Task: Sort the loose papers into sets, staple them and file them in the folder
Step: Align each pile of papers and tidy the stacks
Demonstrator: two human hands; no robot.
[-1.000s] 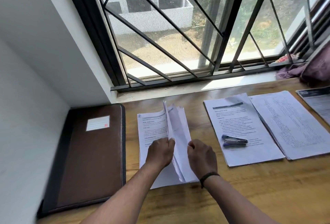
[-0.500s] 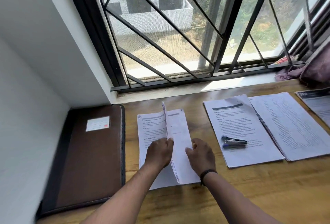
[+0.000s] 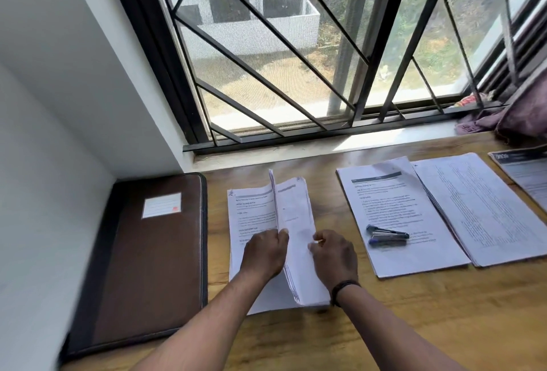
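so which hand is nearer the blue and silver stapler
Right. The right hand is beside the blue and silver stapler, on its left; the left hand is farther left, across the lifted sheets.

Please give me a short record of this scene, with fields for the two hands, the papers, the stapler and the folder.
left hand: pinches a raised sheet of the paper stack
right hand: rests on the stack's right side, fingers curled at the sheets
stapler: lies on the middle paper set, untouched
folder: brown, closed, left of the stack
table: wooden
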